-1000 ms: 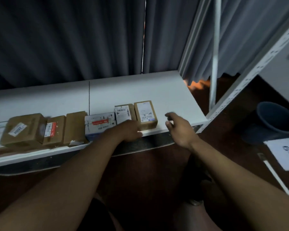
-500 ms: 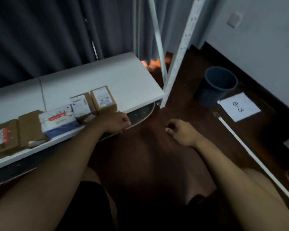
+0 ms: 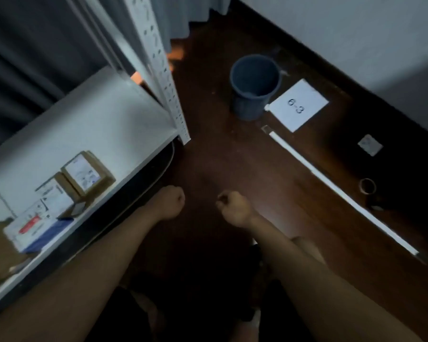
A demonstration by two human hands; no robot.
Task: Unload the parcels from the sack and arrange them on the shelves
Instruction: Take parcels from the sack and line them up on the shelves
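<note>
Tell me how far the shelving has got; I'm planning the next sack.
Done: several parcels stand in a row along the shelf front edge. In hand: nothing; left hand and right hand are curled, holding nothing, over the floor. Left: cannot tell, the sack is not in view.

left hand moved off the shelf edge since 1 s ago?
Yes. The left hand has pulled back from the shelf front edge and now hangs over the floor, empty, fingers curled.
</note>
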